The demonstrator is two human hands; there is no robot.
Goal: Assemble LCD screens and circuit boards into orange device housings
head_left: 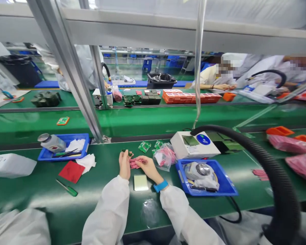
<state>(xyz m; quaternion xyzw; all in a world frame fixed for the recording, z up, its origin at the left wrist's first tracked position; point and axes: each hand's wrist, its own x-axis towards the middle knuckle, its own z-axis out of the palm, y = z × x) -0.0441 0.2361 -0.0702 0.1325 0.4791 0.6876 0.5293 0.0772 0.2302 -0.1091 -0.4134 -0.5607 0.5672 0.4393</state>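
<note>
My left hand (124, 165) is closed, with a small green circuit board (127, 151) at its fingertips, partly hidden by the fingers. The fingers of my right hand (150, 169) pinch at a bundle of thin pink strips (134, 163) between the two hands. Just below them on the bench lies a pale yellowish square pad (141, 182). Beyond my hands are two green circuit boards, one (144, 146) left of the other (158, 144). A clear plastic bag (165, 157) with pink pieces in it lies right of my right hand.
A blue tray (181, 180) with a bottle stands to the right, before a white box (192, 147). Another blue tray (85, 144) sits left, near a red sheet (71, 172) and a green-handled screwdriver (70, 191). A black hose (272, 170) arches at right. Co-workers sit across the green conveyor (142, 119).
</note>
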